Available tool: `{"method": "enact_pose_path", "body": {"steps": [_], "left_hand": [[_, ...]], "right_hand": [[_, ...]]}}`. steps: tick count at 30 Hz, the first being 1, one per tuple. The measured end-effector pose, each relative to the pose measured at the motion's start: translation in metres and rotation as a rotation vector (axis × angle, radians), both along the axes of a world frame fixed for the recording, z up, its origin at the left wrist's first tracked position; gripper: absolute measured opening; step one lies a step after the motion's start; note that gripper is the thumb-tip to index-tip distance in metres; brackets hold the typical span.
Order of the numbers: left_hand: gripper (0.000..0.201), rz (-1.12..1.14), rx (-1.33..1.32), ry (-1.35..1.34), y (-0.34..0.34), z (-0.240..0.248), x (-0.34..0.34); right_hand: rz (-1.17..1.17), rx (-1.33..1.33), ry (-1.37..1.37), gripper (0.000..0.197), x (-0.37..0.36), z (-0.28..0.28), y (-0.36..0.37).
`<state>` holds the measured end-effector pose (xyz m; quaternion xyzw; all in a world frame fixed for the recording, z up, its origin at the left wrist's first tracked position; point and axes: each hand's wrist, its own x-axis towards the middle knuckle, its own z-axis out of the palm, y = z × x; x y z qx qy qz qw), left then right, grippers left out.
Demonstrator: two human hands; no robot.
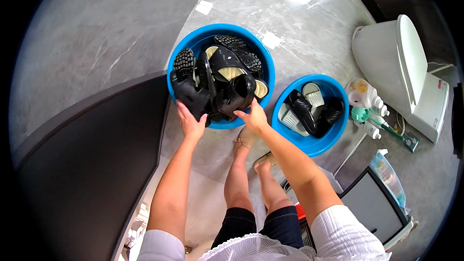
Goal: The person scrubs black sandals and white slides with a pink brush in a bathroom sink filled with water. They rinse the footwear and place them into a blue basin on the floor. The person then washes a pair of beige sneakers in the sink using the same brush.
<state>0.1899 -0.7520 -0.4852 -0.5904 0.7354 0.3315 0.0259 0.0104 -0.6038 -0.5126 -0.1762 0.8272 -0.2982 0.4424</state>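
A: In the head view, what do our hands hold?
B: Our left hand [191, 122] pinches the left black slipper [189, 95] at its near end; our right hand [252, 116] pinches the right black slipper [236, 97].
A: How do these lie?
B: Both just beyond our fingers, in the large blue basin [172, 75]; the left one points near-to-far, the right one slants toward far right.

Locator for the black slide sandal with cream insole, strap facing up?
Start at the larger of the two round blue plastic tubs, the left one. Near the middle of its pile, beyond the right hand, lies the black slide sandal with cream insole. Cream shows at both ends of its wide strap; the other cream insole, near the tub's right rim, shows a single patch.
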Motion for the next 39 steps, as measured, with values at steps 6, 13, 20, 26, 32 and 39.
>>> {"method": "enact_pose_path", "body": {"steps": [6,13,20,26,32,39], "left_hand": [[0.121,0.143,0.061,-0.027,-0.003,-0.027,0.024],[0.096,0.356,0.106,-0.055,-0.03,-0.01,-0.009],[0.09,0.002,-0.187,0.073,-0.017,0.003,-0.017],[0.092,0.206,-0.049,0.026,-0.026,-0.016,0.012],[0.091,0.324,0.188,0.144,-0.041,0.009,-0.033],[0.075,0.235,-0.033,0.202,-0.043,-0.022,-0.008]], "right_hand": [[-0.15,-0.113,-0.017,0.089,0.012,0.008,-0.004],[-0.248,-0.142,0.033,0.072,0.0,0.024,-0.011],[-0.066,0.106,0.049,0.033,-0.024,0.031,-0.003],[0.105,0.196,0.217,0.042,-0.026,0.027,-0.017],[0.031,0.185,0.24,0.062,-0.029,0.036,-0.005],[-0.064,-0.076,0.266,0.072,-0.03,0.054,-0.009]]}}
